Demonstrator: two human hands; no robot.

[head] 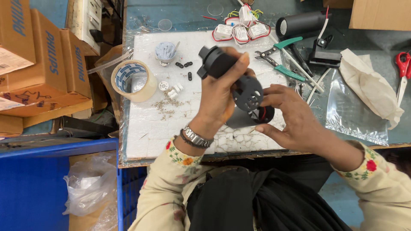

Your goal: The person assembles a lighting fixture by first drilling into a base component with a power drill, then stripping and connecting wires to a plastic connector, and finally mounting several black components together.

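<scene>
My left hand [219,100] grips a black cylindrical lamp housing [222,68] above a white foam board [150,124], its stepped end pointing up-left. My right hand [291,115] holds the round black perforated end part [250,96] of the same housing, where a short red wire shows. A metal watch and bracelet sit on my left wrist. Both sleeves are cream with embroidered flowers.
A roll of clear tape [133,80], small screws [167,106], white and black small parts lie on the board. Green-handled pliers [280,57], a black tube lamp [299,23], white driver modules [239,30], red scissors [402,70], a plastic bag [355,115] lie right. Cardboard boxes [43,64] stand left.
</scene>
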